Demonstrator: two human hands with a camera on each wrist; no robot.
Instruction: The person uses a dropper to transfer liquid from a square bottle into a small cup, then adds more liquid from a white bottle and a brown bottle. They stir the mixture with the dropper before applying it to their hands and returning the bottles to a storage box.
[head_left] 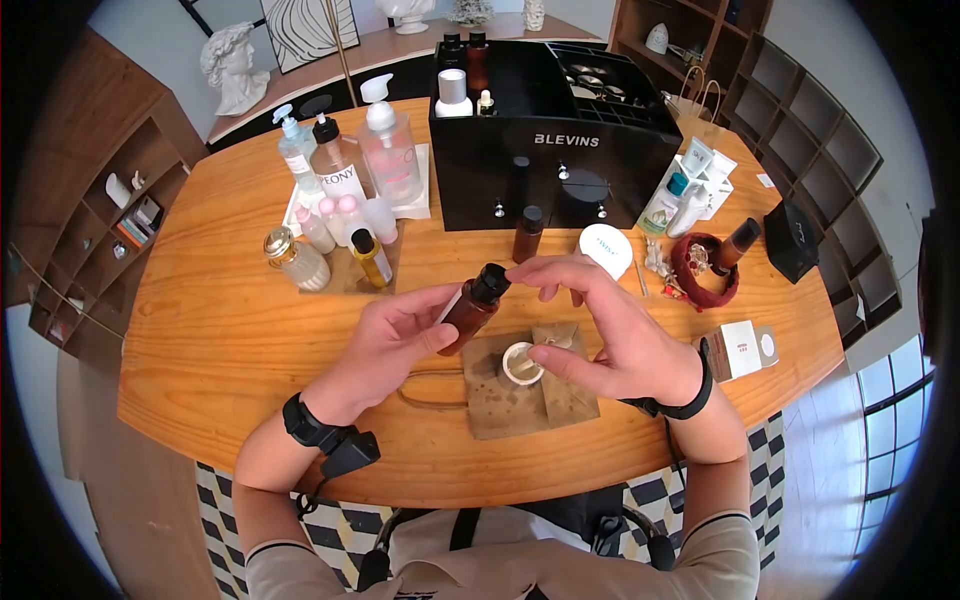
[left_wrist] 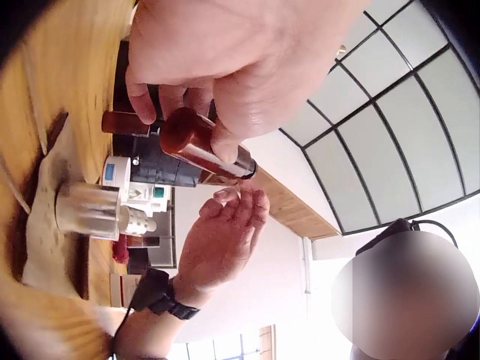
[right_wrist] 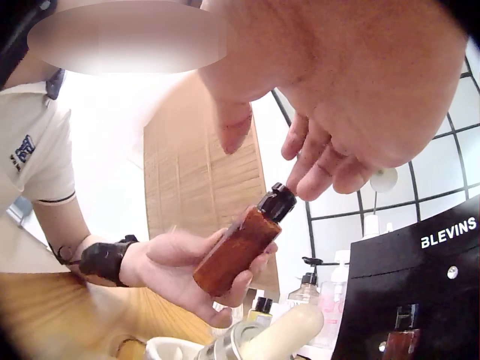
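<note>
My left hand (head_left: 375,345) grips an amber-brown bottle (head_left: 466,318), tilted, its black cap (head_left: 491,283) pointing up and toward the right. A pale label shows along one side. Beside the cap is my right hand (head_left: 630,335), its index fingertip right at the cap's edge and its thumb spread away from it. The right wrist view shows those fingers (right_wrist: 311,180) loosely bent just over the black cap. Below the hands, a small pale-rimmed cup (head_left: 507,376) with a thick cream pestle (right_wrist: 289,334) leaning in it stands on a brown paper sheet (head_left: 490,415).
Behind stands a black BLEVINS organizer (head_left: 500,185), with another brown bottle (head_left: 528,235) in front. Pump bottles (head_left: 340,165) and a yellow bottle (head_left: 371,260) stand left. To the right are a white round lid (head_left: 605,250), a dark red bowl (head_left: 705,298) and a small box (head_left: 740,350).
</note>
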